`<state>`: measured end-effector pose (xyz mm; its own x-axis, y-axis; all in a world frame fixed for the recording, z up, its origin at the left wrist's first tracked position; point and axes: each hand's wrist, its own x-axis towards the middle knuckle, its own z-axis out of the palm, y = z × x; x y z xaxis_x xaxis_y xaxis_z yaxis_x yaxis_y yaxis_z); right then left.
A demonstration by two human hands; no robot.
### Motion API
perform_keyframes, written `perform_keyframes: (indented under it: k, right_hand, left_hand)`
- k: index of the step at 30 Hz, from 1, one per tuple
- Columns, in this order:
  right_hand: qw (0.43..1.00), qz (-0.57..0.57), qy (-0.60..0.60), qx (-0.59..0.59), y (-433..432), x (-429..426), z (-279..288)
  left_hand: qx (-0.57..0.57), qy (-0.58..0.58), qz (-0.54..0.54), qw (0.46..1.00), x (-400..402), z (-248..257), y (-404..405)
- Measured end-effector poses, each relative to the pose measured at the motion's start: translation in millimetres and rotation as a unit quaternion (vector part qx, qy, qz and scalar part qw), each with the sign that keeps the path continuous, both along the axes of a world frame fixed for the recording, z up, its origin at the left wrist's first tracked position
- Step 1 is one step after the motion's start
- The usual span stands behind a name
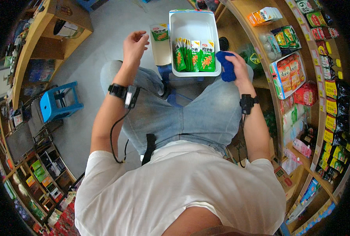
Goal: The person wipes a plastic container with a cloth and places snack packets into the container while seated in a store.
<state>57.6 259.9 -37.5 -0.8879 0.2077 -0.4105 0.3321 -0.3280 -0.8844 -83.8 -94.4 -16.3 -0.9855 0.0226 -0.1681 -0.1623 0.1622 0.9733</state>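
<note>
A white plastic tray (pixel 194 25) stands before my knees. Green snack packets (pixel 207 59) fill its near end, some upright on edge and others facing up. My right hand (pixel 239 66) grips a bunched dark blue cloth (pixel 226 69) at the tray's right near corner. To the left of the tray my left hand (pixel 135 45) is raised, empty, its fingers loosely bent and apart. Just beyond those fingertips, one more green packet (pixel 159 33) lies on a cream-coloured box (pixel 160 54), apart from the hand.
Blue stool legs (pixel 175 98) show under the tray. Wooden shelves (pixel 259 44) with packaged snacks curve close along my right. On the left are a small blue plastic stool (pixel 57 103), a wooden cabinet (pixel 71 20) and more stocked shelves. Cabled devices are strapped to both my wrists.
</note>
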Motion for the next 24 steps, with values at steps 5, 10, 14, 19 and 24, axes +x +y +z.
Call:
perform_keyframes:
  k: [5,10,14,19,24]
  right_hand:
    - [0.978,-0.022,0.055,-0.2,32,31,-30]
    - [0.952,-0.024,0.104,-0.286,35,34,-33]
    - [0.953,-0.05,0.097,-0.283,34,30,-38]
    - [0.953,-0.034,0.082,-0.291,34,29,-36]
    - [0.951,-0.035,0.094,-0.292,39,28,-47]
  left_hand:
    - [-0.341,0.269,-0.042,0.9,-31,-4,1]
    - [-0.453,0.371,-0.082,0.806,-24,4,12]
    - [-0.48,0.361,-0.088,0.795,-19,-1,14]
    - [-0.486,0.348,-0.093,0.796,-13,-4,12]
    - [-0.458,0.315,-0.112,0.824,-13,-1,14]
